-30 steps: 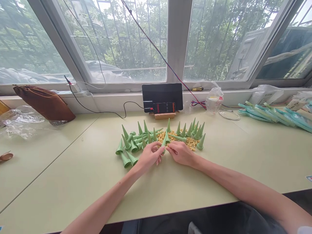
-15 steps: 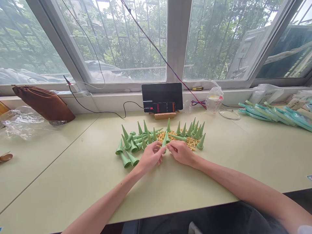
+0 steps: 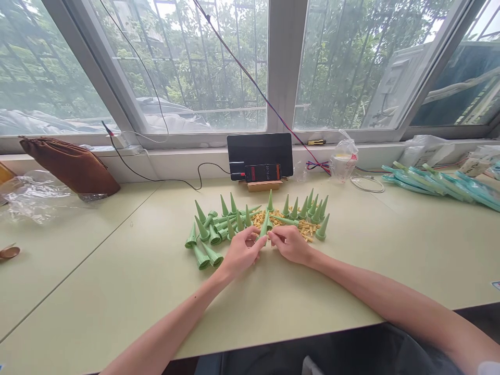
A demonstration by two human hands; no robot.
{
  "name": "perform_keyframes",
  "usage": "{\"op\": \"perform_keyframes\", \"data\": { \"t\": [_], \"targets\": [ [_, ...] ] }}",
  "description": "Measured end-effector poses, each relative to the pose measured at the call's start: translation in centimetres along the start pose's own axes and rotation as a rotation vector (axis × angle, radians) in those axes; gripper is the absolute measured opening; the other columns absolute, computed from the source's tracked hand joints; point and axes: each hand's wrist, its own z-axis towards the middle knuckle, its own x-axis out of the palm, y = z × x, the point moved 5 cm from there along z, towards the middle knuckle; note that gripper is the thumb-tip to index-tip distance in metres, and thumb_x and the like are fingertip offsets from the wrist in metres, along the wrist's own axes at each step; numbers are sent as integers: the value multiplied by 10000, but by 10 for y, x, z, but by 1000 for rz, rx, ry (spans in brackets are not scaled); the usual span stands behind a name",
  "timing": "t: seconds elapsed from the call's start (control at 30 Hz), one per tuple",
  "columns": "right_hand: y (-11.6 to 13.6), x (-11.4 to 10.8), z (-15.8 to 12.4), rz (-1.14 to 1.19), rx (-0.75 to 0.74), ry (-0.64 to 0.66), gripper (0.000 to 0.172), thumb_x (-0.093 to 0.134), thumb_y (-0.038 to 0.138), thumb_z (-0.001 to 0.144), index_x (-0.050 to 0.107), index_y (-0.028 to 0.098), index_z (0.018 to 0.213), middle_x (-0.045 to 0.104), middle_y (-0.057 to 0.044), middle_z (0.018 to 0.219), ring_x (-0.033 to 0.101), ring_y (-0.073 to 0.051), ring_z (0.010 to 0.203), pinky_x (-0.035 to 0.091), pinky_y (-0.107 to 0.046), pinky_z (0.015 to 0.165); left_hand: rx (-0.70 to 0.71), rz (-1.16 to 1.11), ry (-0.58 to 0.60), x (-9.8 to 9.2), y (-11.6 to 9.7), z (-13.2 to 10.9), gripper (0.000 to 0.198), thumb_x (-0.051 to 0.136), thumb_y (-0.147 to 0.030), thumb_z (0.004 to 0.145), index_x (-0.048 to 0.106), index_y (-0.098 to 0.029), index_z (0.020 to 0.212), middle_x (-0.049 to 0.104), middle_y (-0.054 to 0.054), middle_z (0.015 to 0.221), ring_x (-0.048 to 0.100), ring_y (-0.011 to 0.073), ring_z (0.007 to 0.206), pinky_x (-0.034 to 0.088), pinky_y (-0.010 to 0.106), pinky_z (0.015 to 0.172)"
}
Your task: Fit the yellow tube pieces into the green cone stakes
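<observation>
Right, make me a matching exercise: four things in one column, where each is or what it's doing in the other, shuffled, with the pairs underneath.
1. Left hand
2. Yellow pegs
3. Phone
4. Brown pouch

A. In front of a black panel
B. Beside crumpled clear plastic
C. Holding a green cone
D. Loosely piled on the table

Pairs: 1-C, 2-D, 3-A, 4-B

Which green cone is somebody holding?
The green cone in the left hand, close beside the right hand; the other cones stand or lie around, ungripped.
</observation>
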Motion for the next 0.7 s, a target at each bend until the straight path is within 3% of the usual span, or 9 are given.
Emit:
{"op": "perform_keyframes", "data": {
  "t": [0.53, 0.7],
  "targets": [
    [-7, 2, -2, 292, 205, 29, 481, 465, 515, 945, 573, 192, 605, 525, -5, 504, 480, -129, 419, 390, -273, 456, 47, -7, -19, -2, -2, 2, 310, 627, -474, 828, 570, -221, 998, 584, 3, 797, 535, 96, 500, 453, 208, 419],
    [-14, 6, -1, 450, 279, 48, 468, 496, 543, 922, 584, 180, 640, 600, -26, 586, 491, -118, 417, 363, -255, 398, 38, -17, -37, -4, -1, 2, 343, 654, -466, 805, 574, -220, 1031, 571, 17, 885, 533, 88, 533, 463, 205, 418]
  ]
}}
